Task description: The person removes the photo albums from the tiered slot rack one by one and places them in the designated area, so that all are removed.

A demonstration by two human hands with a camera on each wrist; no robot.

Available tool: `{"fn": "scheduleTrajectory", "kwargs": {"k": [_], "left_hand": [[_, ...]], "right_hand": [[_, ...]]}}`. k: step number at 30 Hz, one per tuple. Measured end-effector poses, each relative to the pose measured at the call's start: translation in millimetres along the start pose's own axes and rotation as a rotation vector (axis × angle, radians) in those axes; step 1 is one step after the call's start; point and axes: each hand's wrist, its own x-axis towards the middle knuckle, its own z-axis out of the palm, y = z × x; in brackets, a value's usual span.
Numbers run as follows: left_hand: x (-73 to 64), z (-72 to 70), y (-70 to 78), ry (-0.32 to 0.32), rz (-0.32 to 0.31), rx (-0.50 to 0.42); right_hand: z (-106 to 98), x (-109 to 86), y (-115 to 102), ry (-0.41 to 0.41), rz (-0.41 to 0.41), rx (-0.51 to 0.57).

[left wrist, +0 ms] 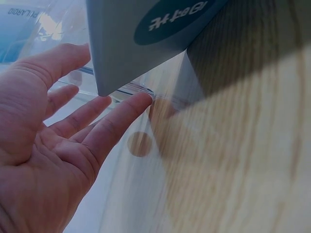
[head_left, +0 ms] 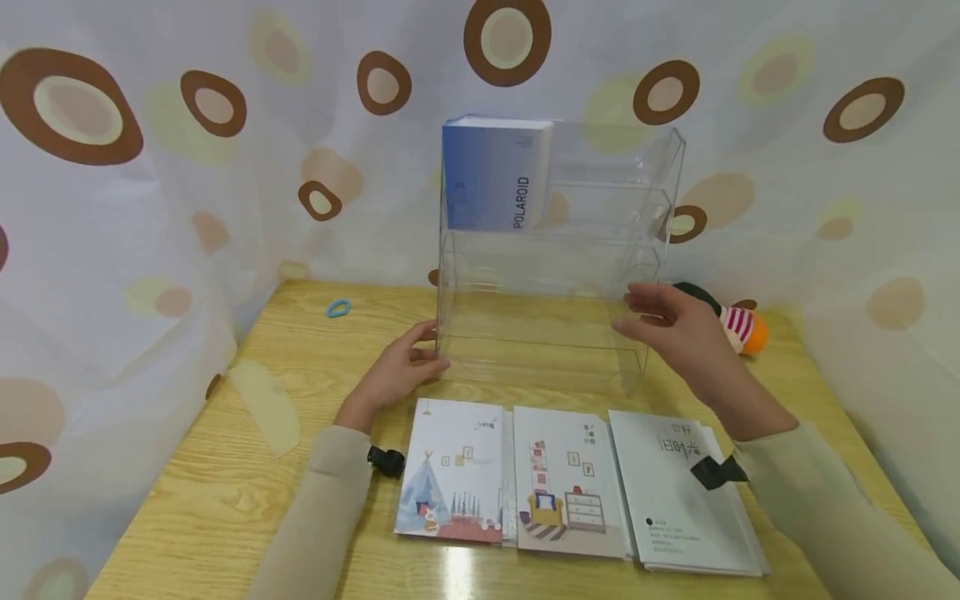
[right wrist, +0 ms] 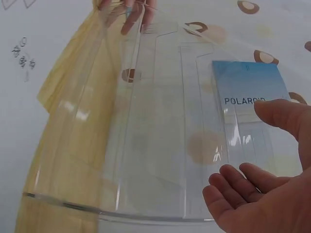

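Observation:
A clear tiered display rack (head_left: 525, 321) stands on the wooden table. A blue-and-white box or thick book marked POLAROID (head_left: 487, 179) stands in the top tier, at the left. My left hand (head_left: 393, 367) is at the rack's lower left side, its fingers extended along the edge; in the left wrist view a fingertip seems to touch the clear plastic. My right hand (head_left: 686, 337) is by the rack's right side, fingers relaxed and thumb apart, holding nothing; contact is unclear. Before the rack lie a tent-picture album (head_left: 457, 450), an armchair-picture album (head_left: 566, 467) and a plain white album (head_left: 667, 492).
A small blue ring (head_left: 338, 308) lies at the back left of the table (head_left: 187, 500). Behind my right hand is a toy with a striped part and an orange end (head_left: 753, 335). Spotted cloth (head_left: 150, 250) hangs around the table's back and sides.

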Motion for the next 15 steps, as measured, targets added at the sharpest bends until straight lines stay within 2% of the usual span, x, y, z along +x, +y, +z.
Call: {"fn": "scheduleTrajectory", "kwargs": {"k": [4, 9, 15], "left_hand": [[1.4, 0.2, 1.6, 0.005, 0.006, 0.002], [2.6, 0.4, 0.4, 0.005, 0.006, 0.013], [1.0, 1.1, -0.4, 0.003, 0.006, 0.020]], "right_hand": [[0.7, 14.2, -23.2, -0.003, -0.031, 0.042], [1.0, 35.0, -51.6, 0.014, -0.023, 0.144], [4.0, 61.6, -80.1, 0.052, -0.034, 0.207]]}}
